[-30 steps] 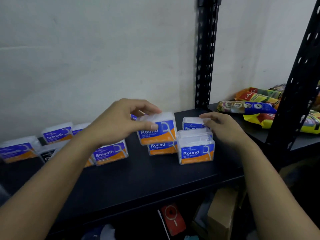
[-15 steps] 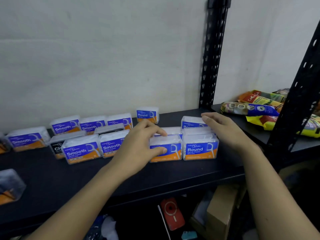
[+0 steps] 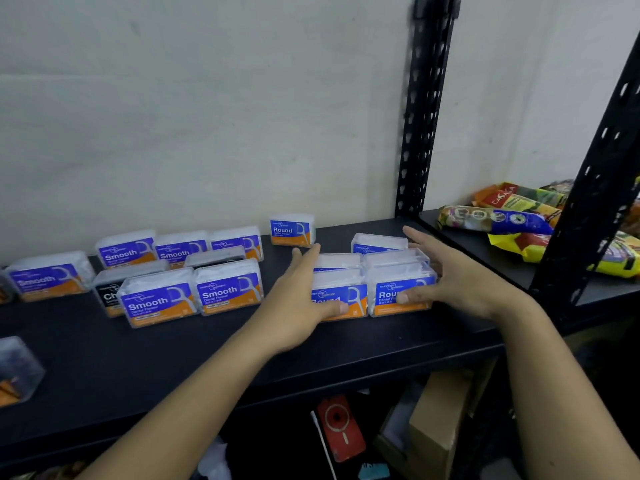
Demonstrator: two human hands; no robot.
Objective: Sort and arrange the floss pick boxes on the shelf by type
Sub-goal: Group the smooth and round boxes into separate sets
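- A black metal shelf (image 3: 173,358) runs along a pale plastered wall (image 3: 207,116), with a perforated black upright (image 3: 422,116) at its far right corner.
- The Round boxes sit right of centre. The near-left Round box (image 3: 349,296) and the near-right Round box (image 3: 401,292) touch side by side, with more close behind. A lone Round box (image 3: 292,230) stands apart at the far edge.
- The left hand (image 3: 301,299) lies against the group's left side, fingers straight and together, thumb on the near-left box's front.
- The right hand (image 3: 460,282) brackets the right side, fingers straight and slightly spread, thumb on the orange label. Neither hand curls round anything.
- An uneven squeeze from both sides could make these light plastic boxes skew or ride up over one another.
- Any pull toward the near side could tip the front row off the shelf lip.
- The lone box at the far edge is easily left out of its group.
- The Smooth boxes (image 3: 157,299) stand just left, so a careless left wrist could knock them.
- A black-labelled box (image 3: 110,296) sits among the Smooth ones, seemingly unsorted.
- Snack packets (image 3: 502,220) fill the bay to the right, and a cardboard box (image 3: 436,420) sits below.
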